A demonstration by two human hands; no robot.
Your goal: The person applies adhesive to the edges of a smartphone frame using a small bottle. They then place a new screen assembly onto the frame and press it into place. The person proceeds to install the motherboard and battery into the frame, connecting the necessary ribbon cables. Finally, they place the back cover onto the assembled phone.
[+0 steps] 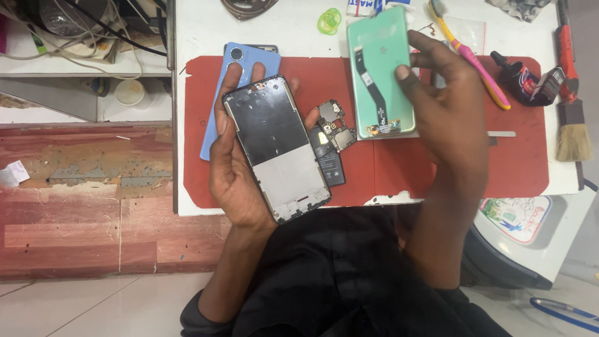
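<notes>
My left hand [234,168] holds an opened phone frame [276,146] with its dark inner side up, above the red mat [530,168]. A light blue back cover [232,81] lies under that hand. My right hand [446,115] rests its fingers on a green phone back cover [379,56] that lies inside up on the mat, with a black flex cable [369,84] and a small board [385,128] on it. Between the hands lie a circuit board [336,125] and a black battery [331,165].
A pink and yellow toothbrush [477,65], a small black bottle [519,80], a red-handled tool [566,53] and a paintbrush [573,134] lie at the right of the white table [196,37]. A green ring [329,20] is at the back. Shelves with cables stand left.
</notes>
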